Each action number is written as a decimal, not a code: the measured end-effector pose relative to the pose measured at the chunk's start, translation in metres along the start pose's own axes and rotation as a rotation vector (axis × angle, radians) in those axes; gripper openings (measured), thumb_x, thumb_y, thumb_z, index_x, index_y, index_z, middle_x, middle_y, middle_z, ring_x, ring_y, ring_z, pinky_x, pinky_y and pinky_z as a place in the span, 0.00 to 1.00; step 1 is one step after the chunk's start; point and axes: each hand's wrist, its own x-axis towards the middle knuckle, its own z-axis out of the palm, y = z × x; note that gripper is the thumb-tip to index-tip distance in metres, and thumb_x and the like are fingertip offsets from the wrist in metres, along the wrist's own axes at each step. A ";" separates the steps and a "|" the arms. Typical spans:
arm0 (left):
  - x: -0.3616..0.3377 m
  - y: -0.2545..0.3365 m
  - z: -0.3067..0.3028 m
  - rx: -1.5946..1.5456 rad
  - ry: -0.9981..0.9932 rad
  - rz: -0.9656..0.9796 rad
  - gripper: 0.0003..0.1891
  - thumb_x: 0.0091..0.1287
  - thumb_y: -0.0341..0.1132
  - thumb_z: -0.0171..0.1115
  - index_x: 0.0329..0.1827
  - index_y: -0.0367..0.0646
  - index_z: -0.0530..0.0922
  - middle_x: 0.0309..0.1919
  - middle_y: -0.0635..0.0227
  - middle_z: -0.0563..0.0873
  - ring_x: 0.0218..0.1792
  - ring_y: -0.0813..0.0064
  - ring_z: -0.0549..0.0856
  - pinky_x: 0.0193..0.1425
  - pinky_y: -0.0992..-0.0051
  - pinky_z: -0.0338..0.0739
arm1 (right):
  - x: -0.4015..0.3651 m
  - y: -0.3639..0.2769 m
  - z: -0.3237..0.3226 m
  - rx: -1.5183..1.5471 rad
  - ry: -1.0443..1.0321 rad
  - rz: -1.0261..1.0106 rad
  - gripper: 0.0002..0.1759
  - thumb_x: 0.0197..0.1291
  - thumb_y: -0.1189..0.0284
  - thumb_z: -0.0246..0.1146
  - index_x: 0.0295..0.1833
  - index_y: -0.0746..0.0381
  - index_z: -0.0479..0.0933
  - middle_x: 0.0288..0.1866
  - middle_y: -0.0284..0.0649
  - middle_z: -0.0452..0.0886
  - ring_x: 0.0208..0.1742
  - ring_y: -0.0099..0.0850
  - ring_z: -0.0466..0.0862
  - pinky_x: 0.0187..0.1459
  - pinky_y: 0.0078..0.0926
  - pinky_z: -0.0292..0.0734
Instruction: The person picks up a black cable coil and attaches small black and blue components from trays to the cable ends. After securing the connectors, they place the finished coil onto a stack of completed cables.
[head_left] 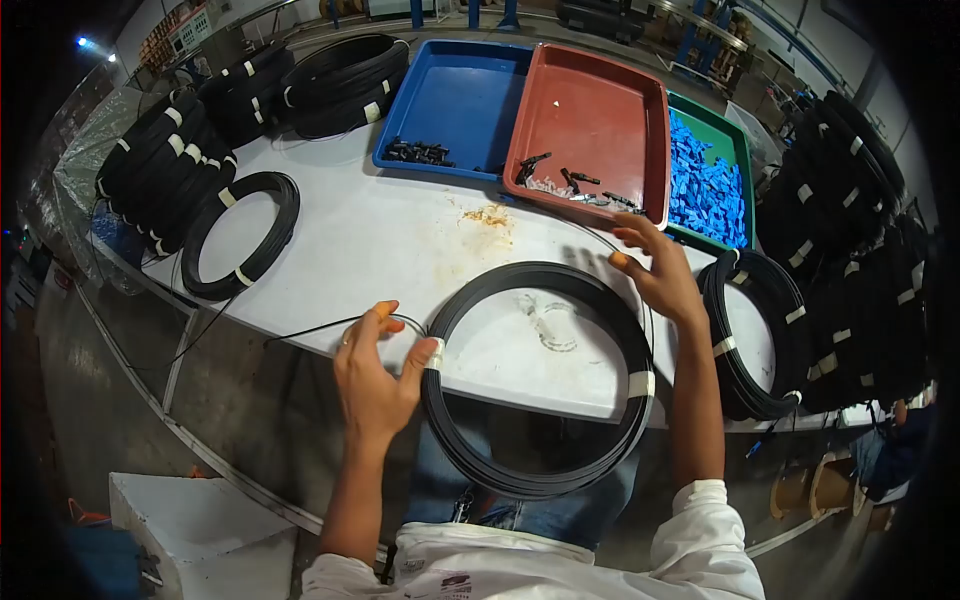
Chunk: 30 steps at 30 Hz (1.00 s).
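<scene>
A taped black coil [545, 485], apparently tilted, overhangs the table [350, 220].

I have the left hand [375, 378] nearer the body, its fingers [365, 340] bent and its thumb [417, 362] spread away from them; whether they pinch anything I can't make out. My right hand [660, 275] reaches farther forward, loosely opened, fingers pointing inward. Orange shows on fingertips [620, 260] of both. The bare forearms [698, 415] run up from white sleeves [705, 540] along my view's lower edge.
</scene>
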 end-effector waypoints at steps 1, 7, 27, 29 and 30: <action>-0.007 0.006 0.001 0.053 -0.020 0.014 0.37 0.61 0.57 0.73 0.63 0.36 0.76 0.50 0.48 0.86 0.51 0.47 0.83 0.58 0.53 0.75 | -0.016 -0.003 -0.001 -0.109 0.075 0.070 0.31 0.64 0.65 0.70 0.70 0.62 0.71 0.60 0.56 0.83 0.67 0.51 0.81 0.65 0.43 0.75; -0.021 0.018 0.012 -0.093 -0.160 -0.088 0.56 0.59 0.68 0.68 0.78 0.34 0.57 0.69 0.30 0.69 0.74 0.31 0.63 0.78 0.46 0.58 | -0.118 -0.002 0.010 0.008 0.230 0.294 0.48 0.68 0.44 0.61 0.79 0.67 0.56 0.73 0.67 0.68 0.76 0.57 0.69 0.74 0.44 0.63; -0.053 0.028 0.011 -0.392 -0.274 0.131 0.49 0.39 0.17 0.54 0.76 0.38 0.65 0.77 0.49 0.66 0.81 0.51 0.59 0.84 0.52 0.41 | -0.164 -0.042 0.044 0.800 0.400 0.335 0.38 0.54 0.80 0.75 0.71 0.70 0.70 0.64 0.46 0.80 0.66 0.32 0.79 0.69 0.28 0.70; -0.061 0.042 0.002 -0.339 -0.265 0.193 0.46 0.39 0.18 0.54 0.73 0.37 0.70 0.76 0.42 0.65 0.80 0.47 0.59 0.83 0.54 0.46 | -0.176 -0.052 0.034 0.758 0.458 0.328 0.36 0.55 0.83 0.74 0.71 0.69 0.71 0.64 0.45 0.80 0.65 0.32 0.80 0.68 0.28 0.72; -0.064 0.051 -0.002 -0.320 -0.258 0.191 0.43 0.39 0.19 0.54 0.69 0.38 0.74 0.77 0.39 0.63 0.79 0.41 0.61 0.81 0.53 0.52 | -0.183 -0.060 0.025 0.789 0.451 0.354 0.36 0.55 0.83 0.73 0.71 0.69 0.71 0.65 0.45 0.80 0.65 0.31 0.80 0.67 0.27 0.72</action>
